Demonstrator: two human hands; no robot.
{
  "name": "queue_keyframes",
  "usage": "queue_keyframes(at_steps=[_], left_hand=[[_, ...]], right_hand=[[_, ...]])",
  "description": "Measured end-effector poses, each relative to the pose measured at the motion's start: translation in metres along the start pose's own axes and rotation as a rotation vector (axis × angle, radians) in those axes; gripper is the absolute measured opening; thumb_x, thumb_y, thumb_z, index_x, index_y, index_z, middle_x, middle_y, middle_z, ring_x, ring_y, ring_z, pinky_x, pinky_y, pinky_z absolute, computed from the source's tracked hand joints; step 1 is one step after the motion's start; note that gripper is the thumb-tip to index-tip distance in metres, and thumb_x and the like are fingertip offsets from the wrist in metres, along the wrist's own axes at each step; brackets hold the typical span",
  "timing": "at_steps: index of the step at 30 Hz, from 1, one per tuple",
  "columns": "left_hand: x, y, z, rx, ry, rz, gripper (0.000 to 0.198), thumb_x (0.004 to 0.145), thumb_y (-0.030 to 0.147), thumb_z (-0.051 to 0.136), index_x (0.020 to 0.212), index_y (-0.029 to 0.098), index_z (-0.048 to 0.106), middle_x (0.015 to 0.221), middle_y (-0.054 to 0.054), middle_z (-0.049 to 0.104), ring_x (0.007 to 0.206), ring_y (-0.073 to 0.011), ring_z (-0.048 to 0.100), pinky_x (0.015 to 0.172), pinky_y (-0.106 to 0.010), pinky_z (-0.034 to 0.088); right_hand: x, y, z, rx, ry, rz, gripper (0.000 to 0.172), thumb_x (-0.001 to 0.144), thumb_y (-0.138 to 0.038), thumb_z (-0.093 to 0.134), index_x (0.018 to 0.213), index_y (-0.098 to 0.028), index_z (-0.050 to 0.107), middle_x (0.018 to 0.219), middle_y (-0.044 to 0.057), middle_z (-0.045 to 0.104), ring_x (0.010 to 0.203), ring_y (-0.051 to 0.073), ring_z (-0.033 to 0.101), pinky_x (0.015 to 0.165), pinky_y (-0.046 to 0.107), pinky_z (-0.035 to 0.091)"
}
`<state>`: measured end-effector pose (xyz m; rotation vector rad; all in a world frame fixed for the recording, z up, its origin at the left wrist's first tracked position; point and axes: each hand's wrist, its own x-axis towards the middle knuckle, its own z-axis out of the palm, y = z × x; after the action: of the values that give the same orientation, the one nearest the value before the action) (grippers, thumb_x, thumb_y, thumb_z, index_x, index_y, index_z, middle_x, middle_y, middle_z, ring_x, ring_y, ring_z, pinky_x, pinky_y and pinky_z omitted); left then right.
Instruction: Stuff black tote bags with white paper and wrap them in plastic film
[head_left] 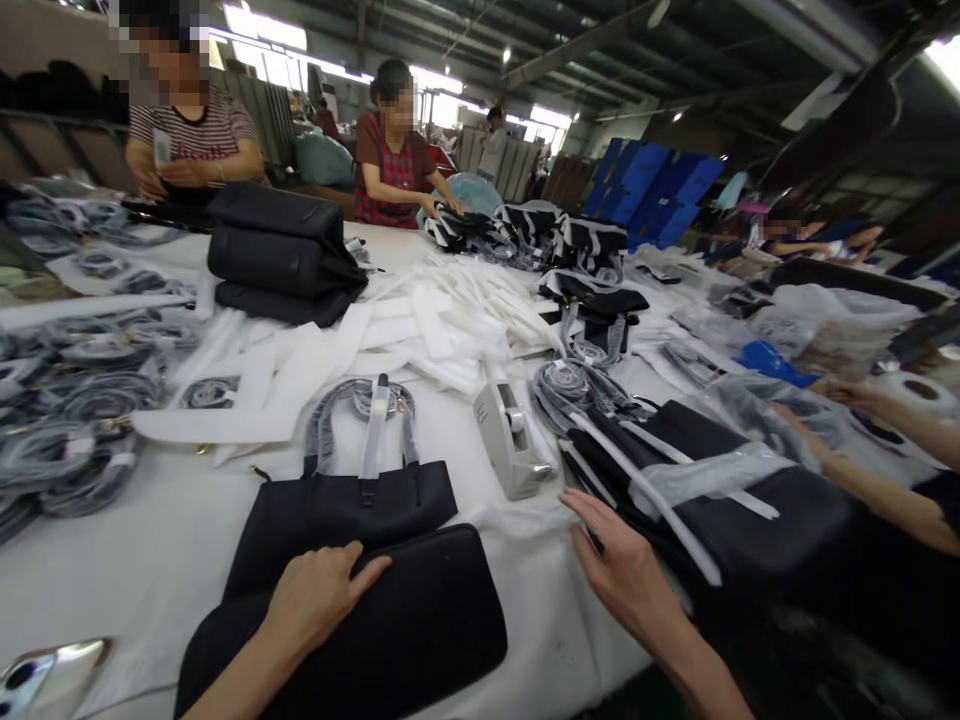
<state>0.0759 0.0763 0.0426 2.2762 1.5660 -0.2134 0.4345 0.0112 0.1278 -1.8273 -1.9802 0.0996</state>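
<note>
A black handbag lies in front of me on the white-covered table. Its handles are wrapped in clear film, and a white strip runs up the middle between them beside a coiled, wrapped strap. My left hand rests on top of the bag with thumb and fingers apart, gripping nothing. Over the table to the right hovers my right hand, fingers spread and holding nothing visible. Just beyond its fingertips stands a grey tape dispenser. More black bags lie stacked right of that hand.
White foam strips are heaped mid-table. Wrapped coiled straps pile up at left, and a phone lies at the lower left. Stacked black bags stand farther back. Co-workers work across the table; another person's arms reach in at right.
</note>
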Motion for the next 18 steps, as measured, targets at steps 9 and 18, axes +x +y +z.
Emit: queue_keyframes(at_steps=[9,18], left_hand=[[-0.018,0.009,-0.023,-0.056,0.061,-0.004,0.06,0.088,0.07,0.033,0.09,0.019,0.064,0.089,-0.01,0.071,0.085,-0.0283,0.068,0.072,-0.035,0.05],[-0.034,0.03,-0.024,-0.1,0.165,0.031,0.075,0.065,0.086,0.045,0.089,0.017,0.059,0.081,-0.011,0.063,0.075,-0.0282,0.063,0.066,-0.04,0.051]], right_hand=[[0.103,-0.038,0.086,0.388,-0.782,-0.121,0.032,0.077,-0.047,0.06,0.07,-0.017,0.067,0.067,0.004,0.065,0.066,0.021,0.061,0.064,0.03,0.05],[0.082,-0.012,0.103,0.604,-1.165,0.205,0.049,0.075,-0.068,0.055,0.097,-0.025,0.061,0.067,0.002,0.06,0.063,0.02,0.056,0.058,0.029,0.048]])
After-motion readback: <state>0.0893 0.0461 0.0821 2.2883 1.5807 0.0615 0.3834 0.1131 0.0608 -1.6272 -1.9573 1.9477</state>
